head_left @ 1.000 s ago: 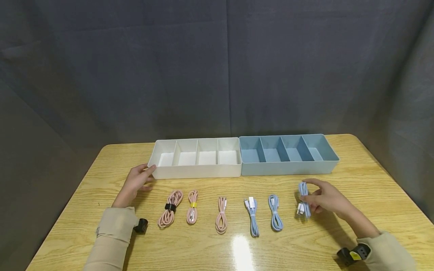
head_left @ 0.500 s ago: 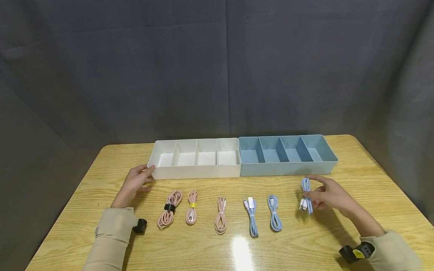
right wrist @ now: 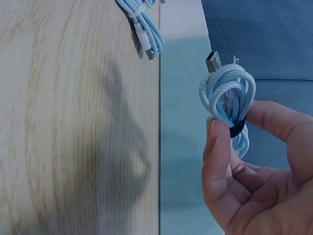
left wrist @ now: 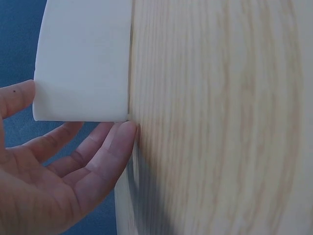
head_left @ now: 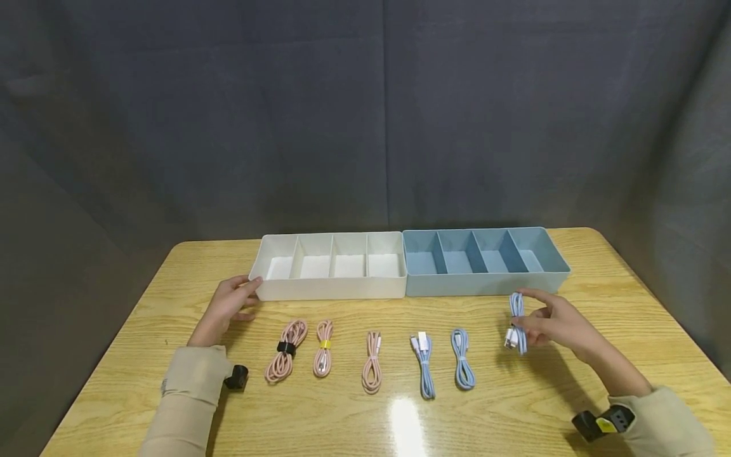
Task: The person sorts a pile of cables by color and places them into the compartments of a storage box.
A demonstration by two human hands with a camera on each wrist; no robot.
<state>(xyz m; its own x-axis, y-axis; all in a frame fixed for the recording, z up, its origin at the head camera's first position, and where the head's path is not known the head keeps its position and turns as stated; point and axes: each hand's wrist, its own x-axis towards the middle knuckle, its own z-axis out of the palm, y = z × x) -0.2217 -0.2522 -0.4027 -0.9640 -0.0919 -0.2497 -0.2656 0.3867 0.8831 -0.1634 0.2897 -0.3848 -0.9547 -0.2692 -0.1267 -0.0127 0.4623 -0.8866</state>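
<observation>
In the head view my left hand [head_left: 228, 304] touches the left end of the white four-compartment box [head_left: 331, 290]. The left wrist view shows the thumb at the upper corner of that white box [left wrist: 83, 63] and the loosely bent fingers along its end. My right hand [head_left: 554, 322] pinches a coiled light-blue USB cable [head_left: 517, 311] above the table, in front of the blue four-compartment box [head_left: 485, 285]. A dark strap binds this USB cable [right wrist: 227, 88] in the right wrist view, held between thumb and fingers, its metal plugs showing at the top.
Several coiled cables lie in a row in front of the boxes: a pink cable with a black strap [head_left: 287, 350], one with a yellow strap [head_left: 323, 350], another pink cable [head_left: 372, 365], and two blue cables [head_left: 425, 371]. A dark curtain [head_left: 365, 114] hangs behind the table.
My right hand has risen slightly toward the blue box, carrying the blue USB cable with it. My left hand stays at the end of the white box.
</observation>
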